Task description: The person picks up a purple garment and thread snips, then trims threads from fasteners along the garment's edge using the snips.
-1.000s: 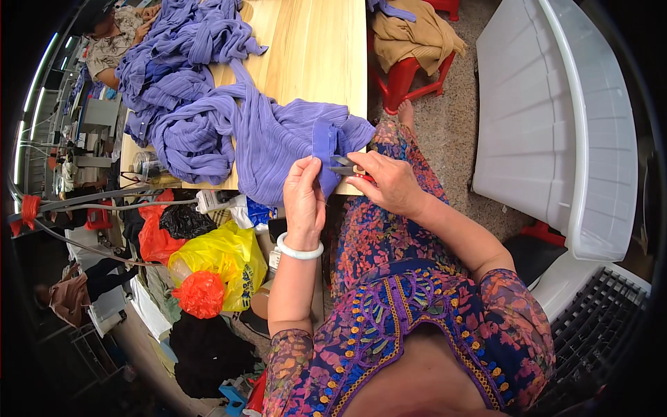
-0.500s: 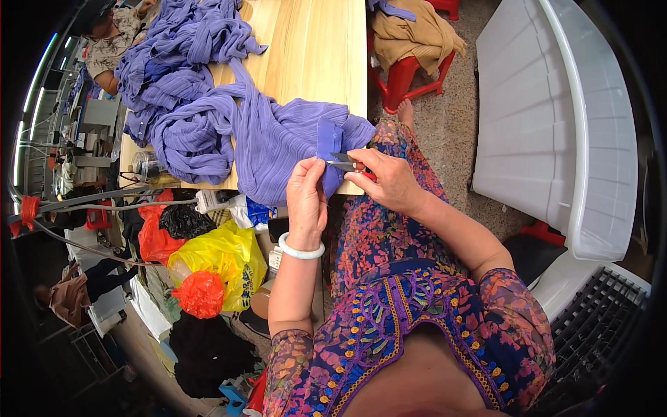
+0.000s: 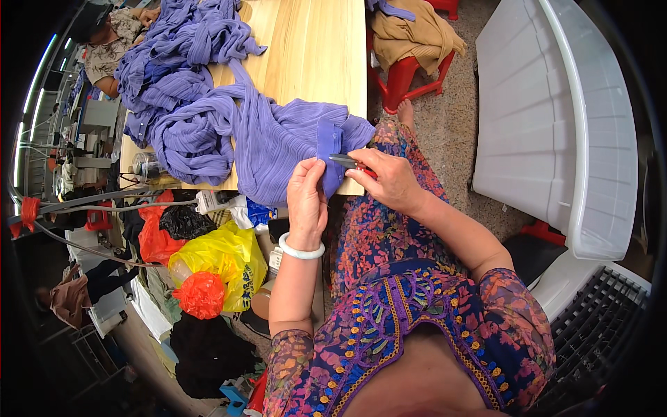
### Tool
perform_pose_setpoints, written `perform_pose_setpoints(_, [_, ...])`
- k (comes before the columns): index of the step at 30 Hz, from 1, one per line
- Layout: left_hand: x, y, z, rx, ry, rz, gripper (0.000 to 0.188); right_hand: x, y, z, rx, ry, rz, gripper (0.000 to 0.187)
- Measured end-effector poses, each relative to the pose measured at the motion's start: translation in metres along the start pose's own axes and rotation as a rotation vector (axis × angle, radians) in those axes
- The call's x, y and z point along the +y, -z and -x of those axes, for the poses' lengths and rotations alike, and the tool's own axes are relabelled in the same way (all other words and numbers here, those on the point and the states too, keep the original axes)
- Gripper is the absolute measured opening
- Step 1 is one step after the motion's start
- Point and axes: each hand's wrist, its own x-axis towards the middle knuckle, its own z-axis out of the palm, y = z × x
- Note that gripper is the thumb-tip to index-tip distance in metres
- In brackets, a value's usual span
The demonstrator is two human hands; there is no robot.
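A purple ribbed garment [image 3: 278, 135] lies over the near edge of the wooden table. My left hand [image 3: 306, 198], with a pale bangle on its wrist, pinches the garment's edge by a smooth purple band [image 3: 329, 139]. In my right hand [image 3: 390, 179] is a pair of small scissors [image 3: 344, 161] with dark blades and red handles. The blades point left, lie together and rest close to the band, just right of my left fingertips. Whether they touch a thread is too small to tell.
More purple garments [image 3: 184, 83] are heaped on the wooden table [image 3: 306, 42]. A red stool [image 3: 403, 87] with tan cloth stands beyond, and a large white bin [image 3: 528, 118] to the right. Below left are a yellow plastic bag [image 3: 226, 260] and red bags. Another person [image 3: 108, 52] sits far left.
The scissors' blades have gone from parted to closed. My left hand keeps its pinch on the garment in the same place. The person at far left has shifted slightly.
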Motion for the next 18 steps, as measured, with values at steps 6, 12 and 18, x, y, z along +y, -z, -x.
perform_pose_setpoints(6, [0.0024, -0.0022, 0.0008, 0.004, 0.014, 0.02, 0.007, 0.0014, -0.0004, 0.0001, -0.015, -0.005, -0.008, 0.024])
perform_pose_setpoints(12, [0.0013, 0.0009, -0.0007, -0.012, 0.0, 0.022, 0.006, 0.0019, -0.0015, 0.0, -0.008, 0.005, -0.013, 0.022])
perform_pose_setpoints(18, [0.0031, -0.0039, 0.0008, 0.018, 0.014, 0.018, 0.006, 0.0036, -0.0006, -0.0029, 0.033, -0.11, -0.148, 0.021])
